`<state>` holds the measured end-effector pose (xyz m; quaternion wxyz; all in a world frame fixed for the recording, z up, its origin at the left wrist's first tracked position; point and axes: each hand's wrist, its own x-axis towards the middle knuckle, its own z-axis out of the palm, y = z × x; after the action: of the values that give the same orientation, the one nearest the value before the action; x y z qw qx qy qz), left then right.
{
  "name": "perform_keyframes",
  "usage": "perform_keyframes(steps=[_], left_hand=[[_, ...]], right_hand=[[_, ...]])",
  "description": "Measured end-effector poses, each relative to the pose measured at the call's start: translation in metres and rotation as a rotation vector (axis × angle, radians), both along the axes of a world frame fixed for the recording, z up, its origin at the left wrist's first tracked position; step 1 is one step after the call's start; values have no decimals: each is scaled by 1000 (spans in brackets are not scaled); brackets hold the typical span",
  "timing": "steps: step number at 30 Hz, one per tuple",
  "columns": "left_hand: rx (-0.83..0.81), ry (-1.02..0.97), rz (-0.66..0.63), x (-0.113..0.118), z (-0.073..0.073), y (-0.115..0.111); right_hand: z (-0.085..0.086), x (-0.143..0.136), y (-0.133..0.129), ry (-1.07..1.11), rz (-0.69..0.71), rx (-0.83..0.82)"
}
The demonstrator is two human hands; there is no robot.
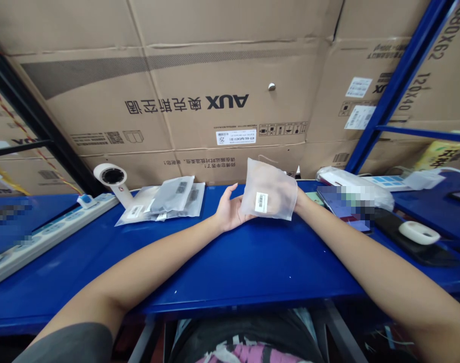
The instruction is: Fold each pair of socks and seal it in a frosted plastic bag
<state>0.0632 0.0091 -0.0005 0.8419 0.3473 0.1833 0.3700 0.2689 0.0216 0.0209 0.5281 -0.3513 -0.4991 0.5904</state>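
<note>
A: What is positioned nearest the camera?
B: A lap in black and pink fabric (252, 353) is shown below the near edge of the blue desk (248, 272). A dark grey sleeve (74, 343) is seen on the left arm.

A: How are the hands posed?
B: Both forearms are extended over the desk toward its far edge. The left hand (232, 209) is turned palm up, with its thumb held apart; its fingertips are hidden at the lower left corner of the frosted bag (263, 174). The right hand (298, 198) is placed behind the bag's right side; whether its fingers are clamped or apart cannot be told. The bag is held above the desk, near the middle of the far edge.

A: What markings can be read?
B: "AUX" is printed upside down on the cardboard panel (199, 131), beside Chinese characters. "120X40" is legible at the right. A barcode label (261, 202) is fixed to the bag.

A: What do the containers hold?
B: The held bag's contents cannot be identified. Grey contents are visible in the stacked bags (177, 194) near the far left corner, beside a white device (120, 189). A white case (418, 232) is set on a black phone toward the right edge.
</note>
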Motion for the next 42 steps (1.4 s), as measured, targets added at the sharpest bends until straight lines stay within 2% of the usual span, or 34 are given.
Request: perform_keyframes(steps=[3, 6, 10, 13, 15, 20, 23, 25, 27, 29, 31, 33, 37, 40, 42], left_hand=[[88, 106, 89, 7, -2, -5], [192, 221, 200, 15, -5, -11], [301, 240, 183, 16, -8, -14], [366, 223, 143, 15, -10, -13], [373, 229, 140, 14, -10, -13], [275, 234, 260, 19, -7, -16], [221, 231, 297, 20, -9, -15], [189, 229, 328, 20, -11, -12], [174, 212, 359, 18, -12, -10], [161, 201, 382, 17, -12, -8], [150, 199, 384, 16, -12, -7], [156, 189, 357, 15, -11, -7], [206, 198, 242, 13, -8, -9], [232, 230, 190, 13, -7, -11], [252, 247, 170, 13, -6, -12]], right_hand=[[-1, -3, -5, -82, 66, 2], [-4, -9, -8, -219, 30, 4], [-9, -13, -8, -420, -108, 167], [-12, -11, -5, -564, -124, 315], [-14, -7, -1, -606, -102, 381], [-18, -5, 5, -540, -72, 506], [-17, -6, 4, -569, -49, 482], [-17, -5, 5, -654, -125, 433], [-16, -2, 7, -708, -289, 417], [-17, 2, 11, -678, -474, 412], [-17, 3, 14, -571, -588, 408], [-15, 2, 13, -461, -545, 405], [-10, -5, 3, -375, -310, 381], [-8, -7, -3, -249, -278, 350], [-7, -7, -3, -147, -258, 271]])
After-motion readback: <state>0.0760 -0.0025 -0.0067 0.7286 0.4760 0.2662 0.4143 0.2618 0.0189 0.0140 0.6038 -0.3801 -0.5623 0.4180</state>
